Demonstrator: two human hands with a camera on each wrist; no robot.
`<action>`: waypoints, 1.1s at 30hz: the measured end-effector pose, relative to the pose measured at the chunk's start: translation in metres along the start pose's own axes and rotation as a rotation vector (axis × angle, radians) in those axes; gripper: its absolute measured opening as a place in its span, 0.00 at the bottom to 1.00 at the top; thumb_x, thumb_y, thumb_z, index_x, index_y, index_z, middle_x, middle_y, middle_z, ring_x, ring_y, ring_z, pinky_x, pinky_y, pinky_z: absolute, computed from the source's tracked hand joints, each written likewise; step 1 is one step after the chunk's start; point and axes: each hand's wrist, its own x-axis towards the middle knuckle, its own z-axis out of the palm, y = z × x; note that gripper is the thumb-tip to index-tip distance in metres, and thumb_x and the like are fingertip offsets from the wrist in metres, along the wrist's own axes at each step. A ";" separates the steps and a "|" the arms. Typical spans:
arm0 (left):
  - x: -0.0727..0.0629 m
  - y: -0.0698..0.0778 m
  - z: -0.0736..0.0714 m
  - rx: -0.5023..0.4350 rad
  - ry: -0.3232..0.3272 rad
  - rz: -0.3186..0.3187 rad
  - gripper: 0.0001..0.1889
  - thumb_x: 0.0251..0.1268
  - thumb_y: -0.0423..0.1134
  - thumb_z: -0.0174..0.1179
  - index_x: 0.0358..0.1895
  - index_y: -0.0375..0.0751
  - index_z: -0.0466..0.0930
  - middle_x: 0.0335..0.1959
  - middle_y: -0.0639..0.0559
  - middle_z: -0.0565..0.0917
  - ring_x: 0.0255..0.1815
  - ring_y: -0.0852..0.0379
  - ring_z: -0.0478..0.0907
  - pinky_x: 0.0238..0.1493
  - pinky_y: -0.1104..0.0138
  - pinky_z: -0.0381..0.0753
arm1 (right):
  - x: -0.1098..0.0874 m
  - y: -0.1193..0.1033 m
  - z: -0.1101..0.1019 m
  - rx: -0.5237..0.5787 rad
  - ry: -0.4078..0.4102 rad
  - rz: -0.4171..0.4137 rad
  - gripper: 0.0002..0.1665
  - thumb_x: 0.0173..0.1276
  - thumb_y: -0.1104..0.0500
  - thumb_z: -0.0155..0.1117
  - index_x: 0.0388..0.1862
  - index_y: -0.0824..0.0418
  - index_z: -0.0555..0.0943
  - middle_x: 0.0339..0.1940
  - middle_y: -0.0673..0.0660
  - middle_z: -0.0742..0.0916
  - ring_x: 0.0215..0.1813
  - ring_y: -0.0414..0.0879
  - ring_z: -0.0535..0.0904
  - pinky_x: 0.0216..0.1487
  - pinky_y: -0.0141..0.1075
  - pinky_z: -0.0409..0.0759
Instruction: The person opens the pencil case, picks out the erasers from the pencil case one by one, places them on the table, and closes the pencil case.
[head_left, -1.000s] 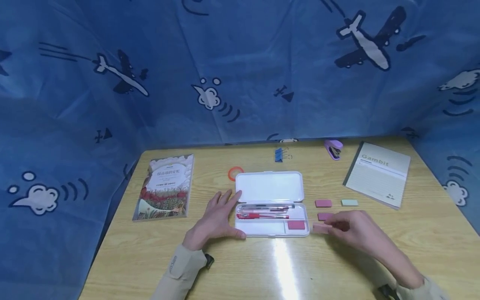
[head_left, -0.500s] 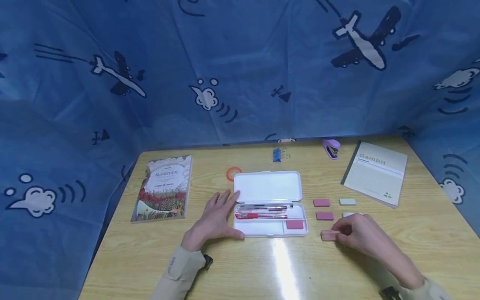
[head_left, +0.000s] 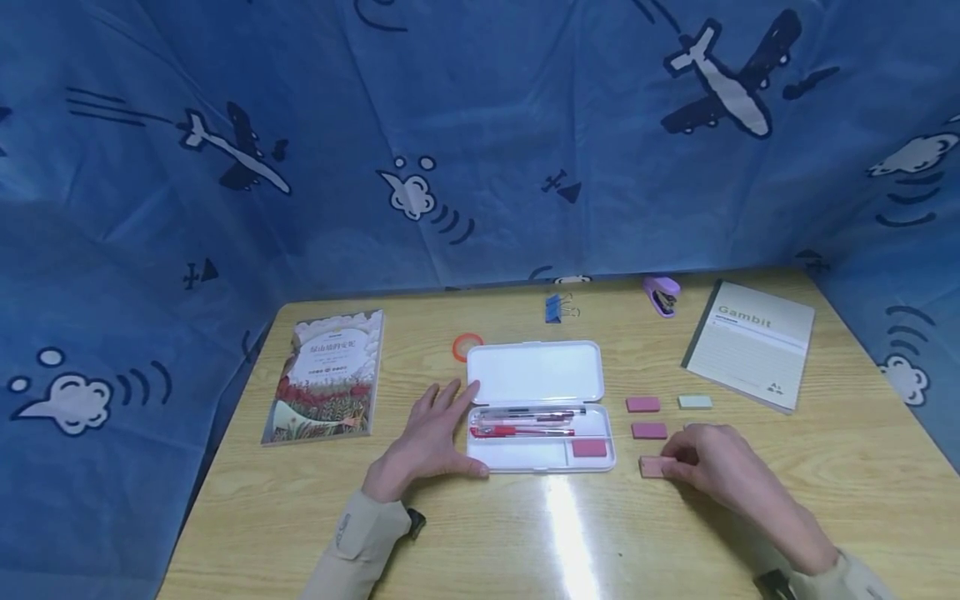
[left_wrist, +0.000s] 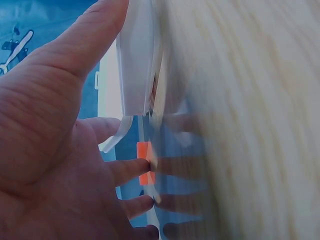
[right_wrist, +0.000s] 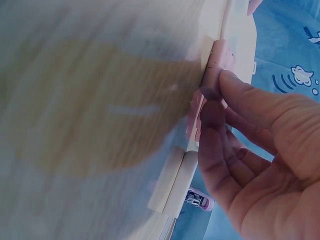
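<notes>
My right hand [head_left: 720,462] pinches a light pink eraser [head_left: 651,467] between thumb and fingertips, right of the pencil case and low over the table. The right wrist view shows the same eraser [right_wrist: 214,67] at the fingertips. A white plastic pencil case [head_left: 517,457] lies open, its lid [head_left: 536,373] folded back. Inside are several pens [head_left: 525,431] and a dark pink eraser [head_left: 589,448] in the small front compartment. Fingers spread, my left hand [head_left: 429,442] rests at the case's left end, its thumb by the front corner and its index finger at the lid.
Two dark pink erasers [head_left: 648,431] and a pale green eraser [head_left: 695,402] lie right of the case. Behind are an orange-red tape ring [head_left: 467,347], a blue binder clip [head_left: 553,309] and a purple stapler [head_left: 663,296]. A book [head_left: 330,375] lies left, a notebook [head_left: 753,343] right.
My right hand has drawn the light pink eraser away from the case's right edge, to the right and slightly nearer me. A white eraser seen half a second ago is now hidden behind that hand.
</notes>
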 end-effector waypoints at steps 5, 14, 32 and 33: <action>0.000 0.000 0.000 -0.005 -0.001 0.001 0.68 0.36 0.64 0.81 0.83 0.61 0.46 0.85 0.43 0.47 0.84 0.32 0.37 0.82 0.37 0.39 | 0.003 -0.001 0.000 -0.003 -0.028 0.048 0.04 0.58 0.57 0.77 0.30 0.52 0.88 0.25 0.44 0.87 0.29 0.36 0.78 0.33 0.34 0.79; 0.000 0.000 0.000 -0.002 0.001 0.004 0.68 0.36 0.64 0.81 0.83 0.60 0.46 0.85 0.43 0.47 0.84 0.32 0.37 0.82 0.37 0.40 | 0.006 -0.002 -0.001 -0.011 -0.046 0.070 0.05 0.59 0.58 0.77 0.30 0.53 0.86 0.24 0.44 0.86 0.28 0.37 0.76 0.32 0.34 0.77; 0.000 -0.002 0.001 -0.011 -0.011 -0.007 0.69 0.36 0.65 0.81 0.83 0.61 0.44 0.85 0.44 0.46 0.84 0.33 0.37 0.82 0.37 0.41 | 0.018 -0.013 -0.014 0.023 -0.061 0.061 0.07 0.58 0.57 0.78 0.32 0.53 0.86 0.26 0.44 0.85 0.29 0.38 0.76 0.32 0.34 0.76; 0.000 -0.002 0.001 -0.010 -0.006 -0.005 0.69 0.36 0.65 0.81 0.83 0.61 0.45 0.85 0.43 0.46 0.84 0.33 0.37 0.82 0.37 0.41 | 0.020 -0.016 -0.015 0.031 -0.048 0.043 0.06 0.58 0.57 0.77 0.33 0.54 0.87 0.26 0.45 0.86 0.30 0.38 0.78 0.33 0.35 0.78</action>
